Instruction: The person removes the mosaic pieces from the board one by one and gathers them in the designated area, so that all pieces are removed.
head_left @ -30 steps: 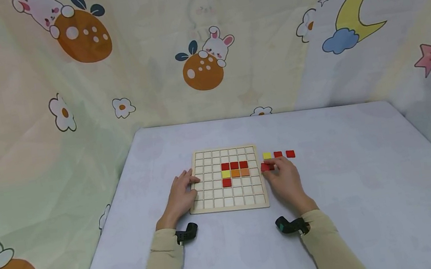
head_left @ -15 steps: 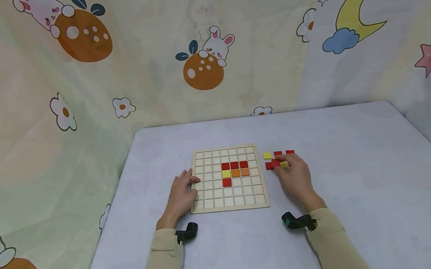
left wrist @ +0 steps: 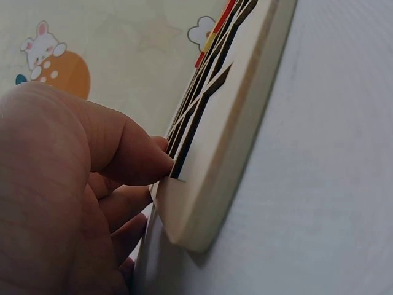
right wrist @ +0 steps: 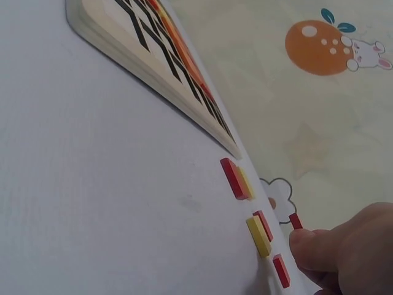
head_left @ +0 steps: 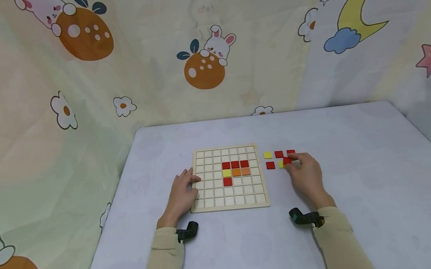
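Right hand (head_left: 307, 177), pinching a red tile (head_left: 287, 160), is now farther from the board (head_left: 207, 193); relaxed left hand (head_left: 181, 197) touches its left edge.

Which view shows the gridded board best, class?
The head view: it shows nearly the whole gridded board, only the left hand covering some edge. The left wrist view shows a steeply slanted corner; the right wrist view, a slanted, cropped part.

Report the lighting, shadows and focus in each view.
Head view: soft, even light and no strong glare, the grid board in readable focus; left wrist view: dimmer, the left hand shaded, the board steeply foreshortened; right wrist view: muted light, a soft shadow on the table beside the lower tiles, the right hand cut off at the edge.
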`<control>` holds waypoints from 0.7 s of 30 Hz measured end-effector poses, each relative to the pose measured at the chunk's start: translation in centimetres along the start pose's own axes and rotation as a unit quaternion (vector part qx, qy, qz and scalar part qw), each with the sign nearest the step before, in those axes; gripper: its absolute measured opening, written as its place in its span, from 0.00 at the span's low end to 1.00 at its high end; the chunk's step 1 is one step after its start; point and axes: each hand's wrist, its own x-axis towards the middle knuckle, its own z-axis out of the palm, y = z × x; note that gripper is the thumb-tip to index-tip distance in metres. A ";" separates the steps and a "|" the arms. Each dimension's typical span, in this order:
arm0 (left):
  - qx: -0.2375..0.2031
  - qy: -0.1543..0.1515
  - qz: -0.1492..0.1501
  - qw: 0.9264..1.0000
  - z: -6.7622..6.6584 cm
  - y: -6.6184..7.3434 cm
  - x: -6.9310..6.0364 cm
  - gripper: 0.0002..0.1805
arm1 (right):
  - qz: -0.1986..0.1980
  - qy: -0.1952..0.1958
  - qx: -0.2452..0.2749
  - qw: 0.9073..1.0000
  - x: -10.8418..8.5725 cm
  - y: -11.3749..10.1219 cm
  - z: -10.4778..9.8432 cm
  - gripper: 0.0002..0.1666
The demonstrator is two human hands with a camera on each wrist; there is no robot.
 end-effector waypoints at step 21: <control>0.003 0.005 -0.003 1.000 0.0 0.1 -0.1 0.18 | 0.011 -0.009 -0.063 0.998 0.5 1.6 -1.2 0.21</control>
